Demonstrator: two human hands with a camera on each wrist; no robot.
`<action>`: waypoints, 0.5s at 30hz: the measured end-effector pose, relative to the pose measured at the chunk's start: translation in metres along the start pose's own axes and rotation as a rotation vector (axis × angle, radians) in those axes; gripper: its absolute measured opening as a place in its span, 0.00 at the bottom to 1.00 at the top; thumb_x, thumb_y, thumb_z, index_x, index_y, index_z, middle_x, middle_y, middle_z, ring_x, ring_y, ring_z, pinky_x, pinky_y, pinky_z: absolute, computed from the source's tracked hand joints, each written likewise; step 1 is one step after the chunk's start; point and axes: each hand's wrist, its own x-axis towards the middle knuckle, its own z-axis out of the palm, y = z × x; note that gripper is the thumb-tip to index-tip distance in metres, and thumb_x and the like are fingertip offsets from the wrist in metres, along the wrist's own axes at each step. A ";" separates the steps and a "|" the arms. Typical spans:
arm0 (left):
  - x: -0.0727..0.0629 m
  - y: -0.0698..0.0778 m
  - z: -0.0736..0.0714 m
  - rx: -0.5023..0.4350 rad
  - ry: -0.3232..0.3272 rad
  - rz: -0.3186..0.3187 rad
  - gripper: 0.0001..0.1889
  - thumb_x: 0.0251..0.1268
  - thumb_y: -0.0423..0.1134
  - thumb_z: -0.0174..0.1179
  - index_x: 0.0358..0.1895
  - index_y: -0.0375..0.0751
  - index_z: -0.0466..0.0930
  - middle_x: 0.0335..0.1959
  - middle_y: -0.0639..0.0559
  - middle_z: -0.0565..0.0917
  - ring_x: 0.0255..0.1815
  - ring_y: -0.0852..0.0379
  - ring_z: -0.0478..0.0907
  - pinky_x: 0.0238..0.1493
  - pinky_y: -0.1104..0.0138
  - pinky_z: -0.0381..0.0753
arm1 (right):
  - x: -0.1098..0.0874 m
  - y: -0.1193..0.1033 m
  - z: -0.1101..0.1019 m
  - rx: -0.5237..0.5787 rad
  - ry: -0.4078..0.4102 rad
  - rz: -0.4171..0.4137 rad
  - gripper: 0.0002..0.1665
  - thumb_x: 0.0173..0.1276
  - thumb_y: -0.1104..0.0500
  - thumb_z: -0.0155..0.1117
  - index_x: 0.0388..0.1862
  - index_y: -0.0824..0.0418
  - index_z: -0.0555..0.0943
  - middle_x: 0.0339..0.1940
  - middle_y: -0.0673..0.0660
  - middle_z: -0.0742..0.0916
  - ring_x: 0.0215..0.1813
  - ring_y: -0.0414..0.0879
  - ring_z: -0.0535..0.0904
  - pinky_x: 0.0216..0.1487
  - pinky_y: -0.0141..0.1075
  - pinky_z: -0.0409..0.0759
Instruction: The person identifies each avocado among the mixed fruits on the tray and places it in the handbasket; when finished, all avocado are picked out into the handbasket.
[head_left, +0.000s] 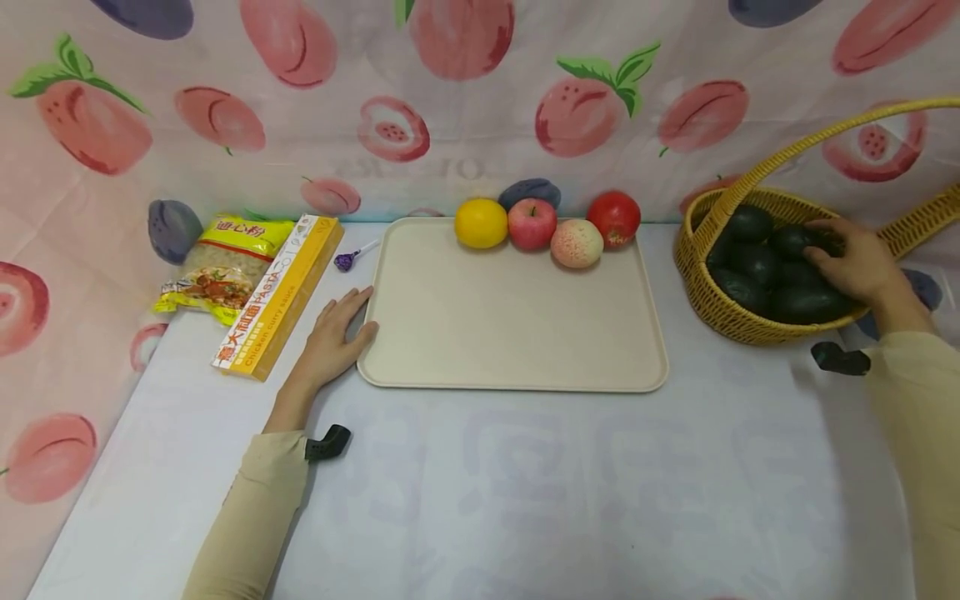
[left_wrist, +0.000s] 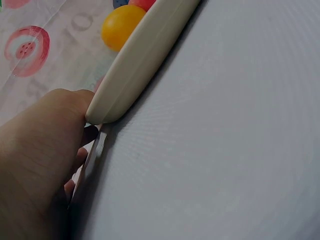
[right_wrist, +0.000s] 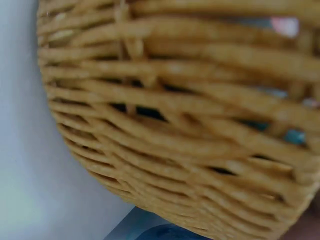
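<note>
In the head view my right hand (head_left: 858,258) reaches into a yellow wicker basket (head_left: 693,279) at the right, thumb and fingers around a dark green avocado (head_left: 831,242). Several more avocados (head_left: 756,265) lie beside it in the basket. The right wrist view shows mostly the basket's woven side (right_wrist: 175,115); the fingers are hidden there. My left hand (head_left: 333,337) rests at the left edge of a beige tray (head_left: 510,333), fingers spread and thumb touching the rim. Along the tray's back sit a lemon (head_left: 481,223), an apple (head_left: 532,223), a peach (head_left: 576,244) and a red pomegranate-like fruit (head_left: 617,218).
Left of the tray lie a purple lollipop (head_left: 345,262), a yellow and white pasta box (head_left: 279,300) and a yellow bag of pasta (head_left: 232,267). The basket's tall handle (head_left: 817,142) arches over it. A fruit-print cloth (head_left: 465,108) hangs behind the white table (head_left: 525,483).
</note>
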 end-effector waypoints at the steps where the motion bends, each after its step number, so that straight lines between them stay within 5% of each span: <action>1: 0.000 0.000 0.000 -0.002 -0.001 -0.003 0.32 0.69 0.53 0.49 0.74 0.53 0.55 0.74 0.42 0.59 0.77 0.45 0.49 0.78 0.52 0.39 | -0.002 -0.002 0.000 -0.002 0.012 0.005 0.31 0.72 0.52 0.46 0.69 0.66 0.61 0.63 0.80 0.67 0.62 0.76 0.60 0.63 0.70 0.54; 9: -0.002 0.003 0.003 -0.007 -0.021 -0.028 0.32 0.69 0.51 0.50 0.74 0.50 0.55 0.74 0.42 0.59 0.77 0.44 0.49 0.78 0.51 0.39 | -0.027 -0.026 0.008 0.032 0.098 0.066 0.32 0.72 0.50 0.47 0.69 0.66 0.62 0.65 0.76 0.69 0.58 0.71 0.67 0.57 0.66 0.66; 13: -0.002 0.006 0.002 -0.006 -0.017 -0.044 0.32 0.69 0.51 0.50 0.74 0.51 0.55 0.74 0.42 0.59 0.76 0.43 0.50 0.77 0.49 0.42 | -0.038 -0.043 0.007 0.045 0.166 0.010 0.31 0.71 0.50 0.49 0.67 0.64 0.66 0.61 0.73 0.73 0.51 0.43 0.72 0.56 0.38 0.72; 15: -0.002 0.007 0.001 -0.009 -0.006 -0.042 0.32 0.69 0.50 0.50 0.74 0.50 0.54 0.74 0.42 0.60 0.76 0.41 0.52 0.77 0.47 0.46 | -0.047 -0.053 0.008 0.048 0.210 -0.013 0.30 0.70 0.51 0.50 0.67 0.63 0.67 0.59 0.71 0.74 0.49 0.40 0.69 0.52 0.26 0.66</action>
